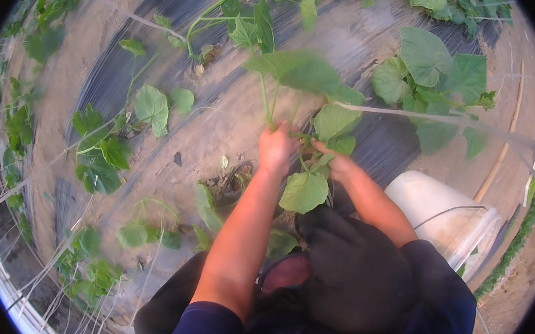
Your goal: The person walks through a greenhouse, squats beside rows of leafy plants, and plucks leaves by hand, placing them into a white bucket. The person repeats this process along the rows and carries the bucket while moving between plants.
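Note:
My left hand (277, 150) is closed around the green stems of a young cucumber-like vine (264, 92), whose upper leaves rise beyond the fist. Just to its right, my right hand (337, 161) has its fingers at the same plant's stem, partly covered by leaves. A broad leaf (304, 192) hangs below and between the two hands. Another large leaf (304, 72), blurred, stands close to the camera above them. The fingertips of both hands are partly hidden, and no tool shows in either.
A white plastic bucket (425, 205) with a wire handle lies tipped on its side at my right. Pale strings (436, 114) stretch across the bed at both sides. Dusty black plastic mulch (109, 80) covers the soil, with more vines (100, 156) at left and right (425, 72).

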The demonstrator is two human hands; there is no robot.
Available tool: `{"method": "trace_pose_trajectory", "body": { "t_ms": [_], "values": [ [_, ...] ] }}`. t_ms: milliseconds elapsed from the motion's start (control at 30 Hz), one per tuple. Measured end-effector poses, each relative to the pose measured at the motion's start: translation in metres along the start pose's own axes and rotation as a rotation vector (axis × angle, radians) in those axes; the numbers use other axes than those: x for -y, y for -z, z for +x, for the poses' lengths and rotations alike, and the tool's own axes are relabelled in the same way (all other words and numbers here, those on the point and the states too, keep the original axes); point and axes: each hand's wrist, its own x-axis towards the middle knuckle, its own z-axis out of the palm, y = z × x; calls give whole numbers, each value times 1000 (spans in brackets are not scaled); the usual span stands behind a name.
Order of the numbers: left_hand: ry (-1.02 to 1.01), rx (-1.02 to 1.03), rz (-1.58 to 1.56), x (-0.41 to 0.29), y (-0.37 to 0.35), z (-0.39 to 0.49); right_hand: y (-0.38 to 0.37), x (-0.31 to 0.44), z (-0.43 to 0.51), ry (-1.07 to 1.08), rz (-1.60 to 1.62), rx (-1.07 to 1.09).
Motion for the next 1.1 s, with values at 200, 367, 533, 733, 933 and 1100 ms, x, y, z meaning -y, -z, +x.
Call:
{"method": "trace_pose_trajectory", "body": {
  "t_ms": [200, 367, 533, 733, 933, 1100],
  "values": [
    [-62, -27, -74, -7, 3, -5, -17, -11, 18, 99, 1, -73],
    [-89, 21, 71, -14, 14, -7, -11, -20, 16, 118, -222, -188],
    [-45, 25, 193, -3, 18, 2, -12, -22, 8, 509, -916, -317],
    [-164, 45, 142, 15, 26, 11, -24, 0, -4, 380, -1489, -422],
    [-95, 32, 154, 6, 29, 6, -10, 13, -10, 509, -1500, -352],
    [-131, -58, 204, -3, 24, -3, 21, 48, -6, 801, -1056, -458]
  ]
}}
